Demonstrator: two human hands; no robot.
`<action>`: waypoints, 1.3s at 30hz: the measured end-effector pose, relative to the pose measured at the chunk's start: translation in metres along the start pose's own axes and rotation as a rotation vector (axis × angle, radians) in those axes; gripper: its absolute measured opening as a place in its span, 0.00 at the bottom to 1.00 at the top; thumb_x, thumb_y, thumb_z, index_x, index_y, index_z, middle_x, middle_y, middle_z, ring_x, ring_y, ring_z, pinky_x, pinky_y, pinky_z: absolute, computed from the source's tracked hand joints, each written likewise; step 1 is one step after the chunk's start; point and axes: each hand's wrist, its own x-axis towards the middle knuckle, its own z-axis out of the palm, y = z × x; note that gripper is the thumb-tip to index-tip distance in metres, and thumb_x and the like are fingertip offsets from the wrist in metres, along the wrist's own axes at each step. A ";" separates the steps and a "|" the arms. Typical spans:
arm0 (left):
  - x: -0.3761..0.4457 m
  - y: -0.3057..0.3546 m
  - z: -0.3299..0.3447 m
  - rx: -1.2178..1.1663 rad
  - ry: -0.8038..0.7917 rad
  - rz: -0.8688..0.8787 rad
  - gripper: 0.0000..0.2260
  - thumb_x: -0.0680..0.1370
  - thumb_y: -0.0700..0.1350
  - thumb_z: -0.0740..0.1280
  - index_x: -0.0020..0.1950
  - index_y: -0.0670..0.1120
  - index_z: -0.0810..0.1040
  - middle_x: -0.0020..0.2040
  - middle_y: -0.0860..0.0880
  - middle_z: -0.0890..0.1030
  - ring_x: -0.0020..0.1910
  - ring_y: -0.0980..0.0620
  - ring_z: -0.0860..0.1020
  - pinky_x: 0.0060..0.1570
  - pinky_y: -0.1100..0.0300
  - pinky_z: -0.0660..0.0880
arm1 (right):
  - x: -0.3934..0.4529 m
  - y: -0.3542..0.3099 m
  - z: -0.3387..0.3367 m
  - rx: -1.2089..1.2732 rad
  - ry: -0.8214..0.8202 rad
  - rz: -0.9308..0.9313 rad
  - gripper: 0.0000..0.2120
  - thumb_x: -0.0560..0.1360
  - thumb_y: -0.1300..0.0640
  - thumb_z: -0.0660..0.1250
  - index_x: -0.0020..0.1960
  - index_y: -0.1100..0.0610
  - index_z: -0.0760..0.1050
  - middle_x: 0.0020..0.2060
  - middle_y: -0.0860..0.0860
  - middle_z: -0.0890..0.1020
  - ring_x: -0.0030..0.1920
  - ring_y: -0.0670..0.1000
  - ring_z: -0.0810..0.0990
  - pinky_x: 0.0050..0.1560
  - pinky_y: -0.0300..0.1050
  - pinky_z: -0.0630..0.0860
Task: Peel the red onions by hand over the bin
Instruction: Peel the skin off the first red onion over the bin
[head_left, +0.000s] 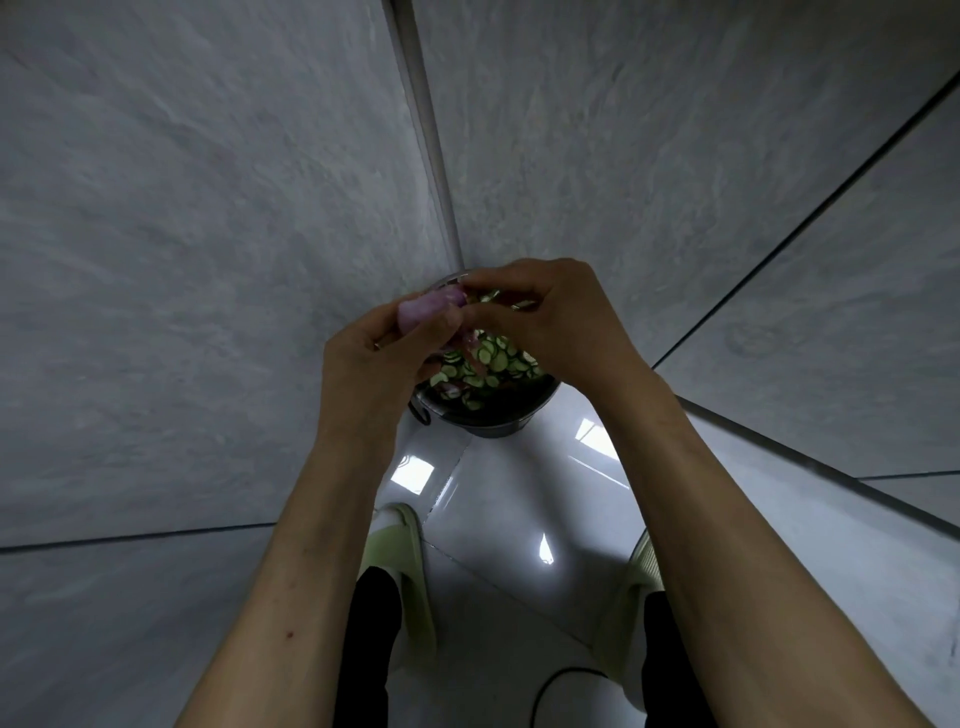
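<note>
Both hands are up over the bin (498, 415), which sits in a floor corner between grey tiled walls (208, 208). Left hand (374, 358) grips a peeled purple onion (426, 306), fingers curled round it. Right hand (550, 312) pinches at the onion's top end with its fingertips. The bin holds cucumber slices (493, 364) and peel scraps. Green slippers (405, 551) on the glossy white floor (519, 499).
</note>
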 end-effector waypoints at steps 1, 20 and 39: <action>-0.001 0.001 0.000 0.001 -0.015 -0.003 0.11 0.74 0.44 0.75 0.56 0.45 0.86 0.47 0.46 0.88 0.46 0.51 0.86 0.45 0.63 0.79 | 0.000 0.001 -0.001 -0.001 -0.006 -0.010 0.12 0.72 0.54 0.75 0.55 0.55 0.84 0.45 0.42 0.84 0.44 0.34 0.80 0.50 0.27 0.73; -0.003 -0.001 0.002 0.069 0.058 0.016 0.12 0.74 0.44 0.77 0.56 0.43 0.86 0.47 0.45 0.88 0.48 0.48 0.86 0.48 0.58 0.82 | -0.012 -0.001 0.020 -0.101 0.206 -0.121 0.06 0.73 0.59 0.71 0.47 0.58 0.86 0.36 0.53 0.86 0.36 0.50 0.83 0.40 0.49 0.78; -0.004 0.006 -0.002 0.046 -0.032 -0.010 0.09 0.77 0.41 0.73 0.56 0.41 0.85 0.44 0.48 0.87 0.43 0.53 0.85 0.41 0.64 0.79 | -0.021 0.000 0.011 0.001 0.163 -0.138 0.11 0.72 0.60 0.72 0.54 0.61 0.83 0.48 0.52 0.86 0.49 0.49 0.84 0.55 0.51 0.80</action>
